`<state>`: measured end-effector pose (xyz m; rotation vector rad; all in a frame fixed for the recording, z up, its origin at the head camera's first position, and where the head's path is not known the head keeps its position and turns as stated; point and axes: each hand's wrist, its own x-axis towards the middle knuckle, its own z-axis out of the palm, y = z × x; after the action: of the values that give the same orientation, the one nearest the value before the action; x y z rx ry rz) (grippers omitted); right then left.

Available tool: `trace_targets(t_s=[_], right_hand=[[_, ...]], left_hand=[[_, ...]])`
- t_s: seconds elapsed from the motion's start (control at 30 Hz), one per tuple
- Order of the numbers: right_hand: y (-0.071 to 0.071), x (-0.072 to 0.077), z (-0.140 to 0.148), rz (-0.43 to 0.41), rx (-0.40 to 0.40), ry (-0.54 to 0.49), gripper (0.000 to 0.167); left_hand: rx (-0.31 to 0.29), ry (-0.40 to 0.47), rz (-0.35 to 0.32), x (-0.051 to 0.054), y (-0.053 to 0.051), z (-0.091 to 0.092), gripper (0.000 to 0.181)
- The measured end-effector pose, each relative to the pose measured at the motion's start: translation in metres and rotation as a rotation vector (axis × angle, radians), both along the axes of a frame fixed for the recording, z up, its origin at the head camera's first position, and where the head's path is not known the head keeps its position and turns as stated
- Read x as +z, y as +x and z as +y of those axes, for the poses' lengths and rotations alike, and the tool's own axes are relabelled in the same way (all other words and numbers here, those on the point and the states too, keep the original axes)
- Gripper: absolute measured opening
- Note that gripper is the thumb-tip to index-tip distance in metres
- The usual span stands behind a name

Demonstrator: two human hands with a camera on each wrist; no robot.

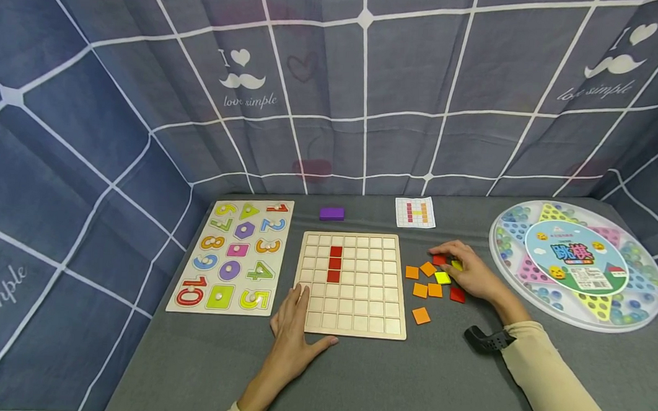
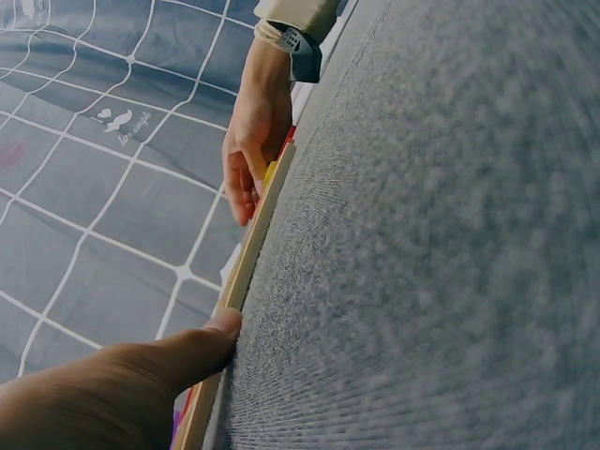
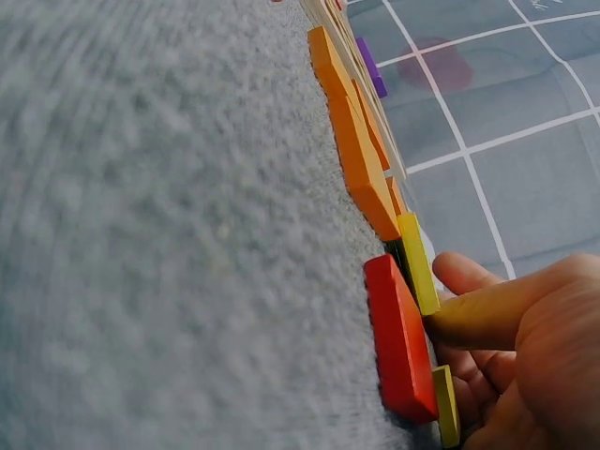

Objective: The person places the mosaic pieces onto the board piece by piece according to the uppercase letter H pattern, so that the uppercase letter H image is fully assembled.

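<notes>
My left hand rests at the lower left corner of the wooden grid board. Its fingers lie extended along the left edge, and the thumb touches the front edge. Three red tiles sit in one column of the board. To the right of the board, my right hand pinches another red tile between thumb and fingertips, low at the table. Around it lie a yellow tile, a second yellow tile partly hidden by the hand, a red tile and several orange tiles.
A number puzzle board lies left of the grid board. Behind it are a purple block and a pattern card. A round Chinese checkers set lies at the right. Patterned cloth hangs behind the table.
</notes>
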<state>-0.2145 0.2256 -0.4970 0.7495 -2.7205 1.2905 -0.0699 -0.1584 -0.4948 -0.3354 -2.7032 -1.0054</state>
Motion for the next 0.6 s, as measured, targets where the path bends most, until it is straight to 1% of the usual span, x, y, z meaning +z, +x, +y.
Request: trace_targets(t_s=[0.23, 0.6], right_hand=[[0.0001, -0.0014, -0.0019, 0.002, -0.03, 0.004, 0.032], [0.0011, -0.0015, -0.0028, 0.012, -0.075, 0.022, 0.033]], left_hand=[[0.004, -0.007, 0.004, -0.0004, 0.0004, -0.0003, 0.11], [0.007, -0.015, 0.015, -0.0008, 0.0003, -0.0001, 0.11]])
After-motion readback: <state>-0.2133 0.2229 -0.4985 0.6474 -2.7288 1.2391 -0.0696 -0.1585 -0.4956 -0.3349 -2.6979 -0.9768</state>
